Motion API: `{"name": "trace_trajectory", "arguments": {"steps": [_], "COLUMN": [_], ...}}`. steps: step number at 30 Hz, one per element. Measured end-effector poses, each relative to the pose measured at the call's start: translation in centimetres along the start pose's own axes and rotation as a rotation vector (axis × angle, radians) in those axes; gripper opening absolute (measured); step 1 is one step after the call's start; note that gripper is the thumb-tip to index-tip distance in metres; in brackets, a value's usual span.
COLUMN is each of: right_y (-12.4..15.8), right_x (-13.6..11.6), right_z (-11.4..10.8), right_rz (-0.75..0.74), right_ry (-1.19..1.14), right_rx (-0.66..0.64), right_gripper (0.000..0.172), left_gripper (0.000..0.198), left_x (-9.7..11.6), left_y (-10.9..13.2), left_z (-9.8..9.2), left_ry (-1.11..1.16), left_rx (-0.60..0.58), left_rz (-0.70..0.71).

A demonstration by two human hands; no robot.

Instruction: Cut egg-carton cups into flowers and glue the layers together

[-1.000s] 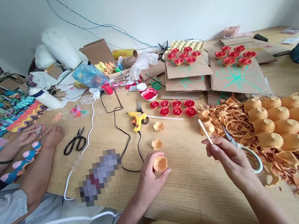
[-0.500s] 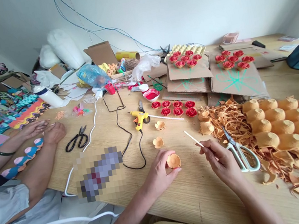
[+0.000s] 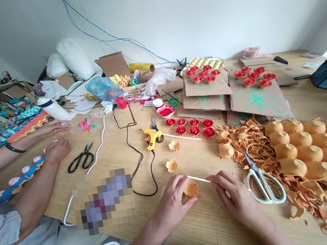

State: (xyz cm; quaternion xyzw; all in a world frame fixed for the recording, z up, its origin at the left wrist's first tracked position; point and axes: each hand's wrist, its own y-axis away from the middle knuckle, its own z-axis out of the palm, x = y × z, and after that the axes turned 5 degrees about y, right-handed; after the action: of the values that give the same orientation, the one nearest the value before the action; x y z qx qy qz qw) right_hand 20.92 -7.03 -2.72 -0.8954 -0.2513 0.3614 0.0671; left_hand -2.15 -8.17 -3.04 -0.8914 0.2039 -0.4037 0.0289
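My left hand [image 3: 173,198] is closed round an orange petalled cup [image 3: 191,189] that looks cut from an egg tray. Between the fingertips of my right hand [image 3: 235,195] is a thin white stick [image 3: 198,179]. Its far end reaches the fingers of my left hand, above the cup; whether it touches them I cannot tell. Two more petalled cups, one upper [image 3: 174,145] and one lower [image 3: 172,165], lie beyond my left hand. A yellow glue gun [image 3: 152,137] rests past them. White-handled scissors [image 3: 264,183] lie right of my right hand.
Red paper roses [image 3: 194,122] stand in rows near a bowl of red paint [image 3: 166,111]. Orange scraps [image 3: 251,141] and an egg tray [image 3: 307,138] fill the right. Cardboard sheets [image 3: 258,100] carry more roses. At left, a co-worker's hands [image 3: 57,150] are near black scissors [image 3: 81,158].
My right hand has moved left and turned the stick nearer level, bringing its tip to my left hand. The co-worker's hands have moved apart. The view has shifted slightly.
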Motion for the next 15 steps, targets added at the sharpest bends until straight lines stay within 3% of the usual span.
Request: {"name": "trace_trajectory", "arguments": {"steps": [6,11,15], "right_y": [0.1,0.1,0.2], "right_x": [0.1,0.0,-0.1], "right_z": [-0.4,-0.4,-0.3], "right_rz": [0.008,-0.018,-0.016], "right_ry": [-0.011,0.030,0.036], "right_rx": [0.114,0.113,0.108], "right_gripper": [0.036,0.036,0.036], "left_gripper": [0.052,0.044,0.040], "left_x": [0.8,0.8,0.8], "left_y": [-2.5,-5.6,-6.3], "left_z": [0.2,1.2,1.5], "left_ry": [0.009,-0.027,-0.069], "left_rx": [-0.051,-0.002,-0.021], "left_rz": [0.043,0.048,0.058]}}
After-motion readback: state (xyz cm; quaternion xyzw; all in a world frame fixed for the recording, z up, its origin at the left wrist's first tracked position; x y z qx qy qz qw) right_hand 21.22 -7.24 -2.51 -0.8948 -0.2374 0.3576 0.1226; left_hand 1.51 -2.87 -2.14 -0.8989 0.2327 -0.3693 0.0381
